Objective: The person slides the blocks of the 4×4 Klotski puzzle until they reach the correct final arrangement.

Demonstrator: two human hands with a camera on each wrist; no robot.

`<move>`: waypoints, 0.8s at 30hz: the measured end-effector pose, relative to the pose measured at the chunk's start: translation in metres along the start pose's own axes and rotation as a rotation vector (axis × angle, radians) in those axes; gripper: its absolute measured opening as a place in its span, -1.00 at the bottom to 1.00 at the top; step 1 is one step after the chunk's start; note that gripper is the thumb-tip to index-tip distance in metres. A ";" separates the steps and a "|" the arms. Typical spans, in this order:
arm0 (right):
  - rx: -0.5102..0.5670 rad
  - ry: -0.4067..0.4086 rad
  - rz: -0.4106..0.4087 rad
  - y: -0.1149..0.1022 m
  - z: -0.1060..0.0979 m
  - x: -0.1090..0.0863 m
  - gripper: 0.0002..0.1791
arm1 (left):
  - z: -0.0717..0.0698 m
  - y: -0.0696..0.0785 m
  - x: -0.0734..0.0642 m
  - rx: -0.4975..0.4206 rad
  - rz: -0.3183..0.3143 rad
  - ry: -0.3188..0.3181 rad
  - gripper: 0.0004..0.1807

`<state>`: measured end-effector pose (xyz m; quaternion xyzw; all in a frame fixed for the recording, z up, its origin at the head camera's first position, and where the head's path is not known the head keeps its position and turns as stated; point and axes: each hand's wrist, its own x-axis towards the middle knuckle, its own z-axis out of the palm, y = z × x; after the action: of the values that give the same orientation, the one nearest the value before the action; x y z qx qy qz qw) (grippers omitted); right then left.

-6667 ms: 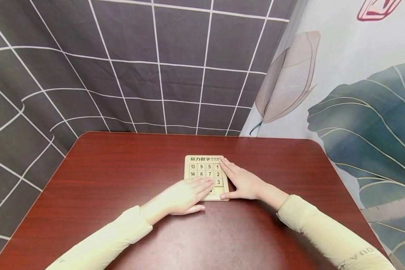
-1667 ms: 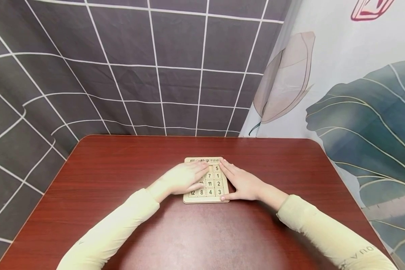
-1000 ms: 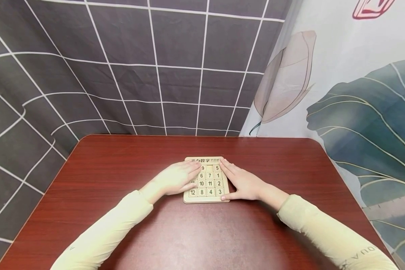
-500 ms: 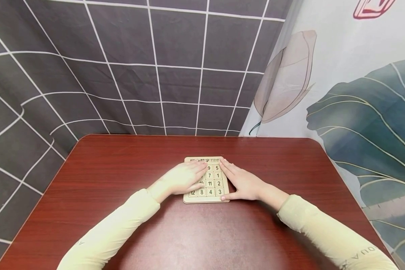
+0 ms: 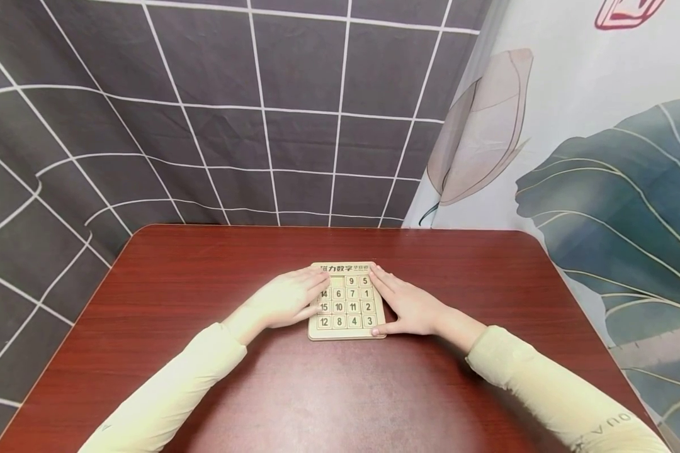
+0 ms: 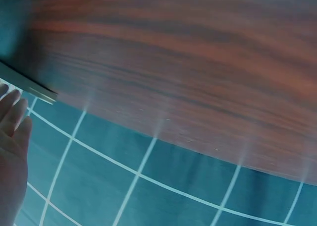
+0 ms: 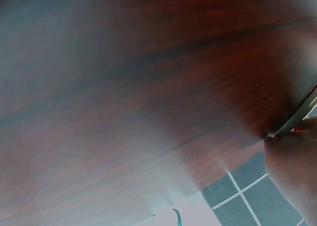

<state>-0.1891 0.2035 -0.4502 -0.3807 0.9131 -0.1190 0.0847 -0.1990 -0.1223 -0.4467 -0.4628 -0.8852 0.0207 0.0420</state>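
Left hand point(image 5: 286, 299) shifts toward the board's point(image 5: 348, 335) left edge, fingers together. Right hand point(image 5: 412, 307), thumb spread, should brace both right corners.

top-left tile probably hidden by left fingers point(image 5: 313, 280), sleeves point(image 5: 167, 384) cut off

A pale numbered sliding puzzle point(image 5: 347, 335) lies flat, partly under left hand point(image 5: 286, 297) and right hand point(image 5: 412, 308), a gap point(image 5: 337, 282) beside tile 9 point(image 5: 351, 281).
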 end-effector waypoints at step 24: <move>0.002 -0.001 0.000 0.000 0.000 0.001 0.29 | -0.009 0.010 0.004 0.008 0.038 0.021 -0.35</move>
<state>-0.1895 0.2031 -0.4501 -0.3807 0.9129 -0.1196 0.0853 -0.1923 -0.1132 -0.4380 -0.4797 -0.8756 0.0202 0.0527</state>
